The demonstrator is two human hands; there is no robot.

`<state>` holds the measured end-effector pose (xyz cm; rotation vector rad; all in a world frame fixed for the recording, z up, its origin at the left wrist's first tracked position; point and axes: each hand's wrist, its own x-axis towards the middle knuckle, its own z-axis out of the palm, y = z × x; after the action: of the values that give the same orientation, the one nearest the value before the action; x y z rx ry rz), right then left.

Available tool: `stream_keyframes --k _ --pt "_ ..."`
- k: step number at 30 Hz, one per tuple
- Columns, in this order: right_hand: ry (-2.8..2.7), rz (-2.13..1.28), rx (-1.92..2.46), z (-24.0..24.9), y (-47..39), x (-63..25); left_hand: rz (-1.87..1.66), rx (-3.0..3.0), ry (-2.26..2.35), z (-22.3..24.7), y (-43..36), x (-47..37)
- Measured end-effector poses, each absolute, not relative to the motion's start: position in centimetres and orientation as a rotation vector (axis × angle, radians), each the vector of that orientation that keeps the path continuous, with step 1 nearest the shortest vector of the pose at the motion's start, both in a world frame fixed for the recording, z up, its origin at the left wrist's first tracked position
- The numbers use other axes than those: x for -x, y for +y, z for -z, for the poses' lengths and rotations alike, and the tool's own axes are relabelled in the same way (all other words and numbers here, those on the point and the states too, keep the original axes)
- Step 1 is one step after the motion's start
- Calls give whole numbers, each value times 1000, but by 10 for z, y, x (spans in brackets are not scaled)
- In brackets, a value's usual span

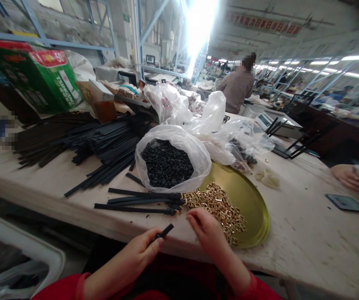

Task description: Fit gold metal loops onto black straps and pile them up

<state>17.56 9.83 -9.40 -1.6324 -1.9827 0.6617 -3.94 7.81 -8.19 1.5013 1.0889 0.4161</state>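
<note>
My left hand [146, 246] is closed around a black strap [167, 230], whose short end sticks out past the fingers toward the upper right. My right hand [206, 227] has its fingers curled together at the near left edge of a gold tray [257, 216]. Whatever those fingers hold, if anything, is hidden. Small gold buckles [220, 204] lie heaped on the tray. Just beyond my hands, several black straps [135, 210] rest side by side with their buckle ends toward the tray. Behind them, small black loops [167, 164] fill an open white plastic bag [203, 160].
Long dark straps [104, 137] are piled at the left, near a green box [48, 79]. More plastic bags [213, 110] stand at the back. On the right lies a phone [345, 203], close to another person's hands [351, 177]. A white bin [54, 254] is below left.
</note>
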Motion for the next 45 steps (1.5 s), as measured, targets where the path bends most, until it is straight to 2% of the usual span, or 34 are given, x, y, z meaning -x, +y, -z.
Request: stream_keyframes --k 2,4,11,16,18,22,27,31,34,37,40,42,45 --pt "-2249 -218 1883 88 124 -195 -410 -1480 1127 85 82 37" --pt "-2453 -47 1962 88 143 -206 -406 -1470 1152 86 84 35" --pt "-2601 -88 1895 99 162 -209 -298 -1492 1174 80 85 31" --pt "-2508 -116 1871 85 155 -215 -339 -1512 1191 78 85 31" --pt "-2397 -299 1778 78 144 -209 -403 -1535 1212 74 87 29" --pt "-2053 -873 1437 70 113 -177 -502 -1471 1170 66 93 23" --pt "-2092 -944 1296 69 80 -139 -416 -1100 1064 65 91 24" --pt "-2056 -1015 1230 79 68 -131 -379 -1039 1041 68 82 29" --pt "-1857 -1230 1210 90 62 -130 -412 -1147 1128 72 78 29" --pt "-1457 -1590 1203 96 57 -127 -508 -1443 1249 73 75 29" --pt "-1064 -1874 1085 97 54 -121 -450 -1672 1341 70 72 32" --pt "-983 -1916 1015 100 52 -119 -410 -1721 1355 68 71 34" --pt "-1119 -1783 1033 108 51 -120 -373 -1735 1322 66 70 35"
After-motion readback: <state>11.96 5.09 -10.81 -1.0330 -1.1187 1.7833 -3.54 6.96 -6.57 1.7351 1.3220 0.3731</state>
